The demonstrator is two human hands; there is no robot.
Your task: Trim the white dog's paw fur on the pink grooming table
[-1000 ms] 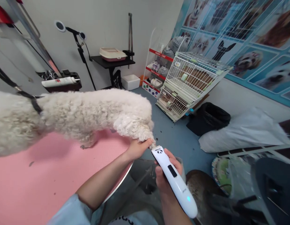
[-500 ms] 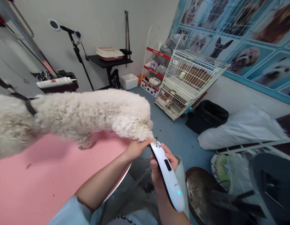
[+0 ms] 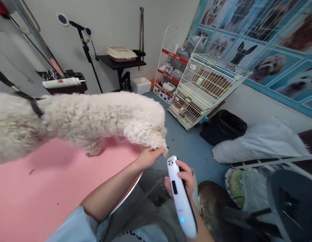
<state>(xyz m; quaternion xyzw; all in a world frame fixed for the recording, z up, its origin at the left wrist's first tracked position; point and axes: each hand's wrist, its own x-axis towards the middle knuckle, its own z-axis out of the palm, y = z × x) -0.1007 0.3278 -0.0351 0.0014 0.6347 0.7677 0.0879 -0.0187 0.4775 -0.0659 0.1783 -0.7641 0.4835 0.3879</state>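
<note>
A curly white dog stands on a round pink grooming table, its head out of view to the left and a black strap around its body. My left hand grips the dog's hind paw, raised off the table near its edge. In my right hand is a white pet clipper with a lit blue light. The clipper's head points up toward the paw, a small gap apart from it.
Wire cages and a stocked shelf rack stand at the back. A black bin, a white sack and a round stool base are on the right. A grooming-tool holder is at left.
The clipper has come away from the paw, moving slightly right and turning more upright in my right hand. My left hand keeps hold of the paw. The view has shifted slightly.
</note>
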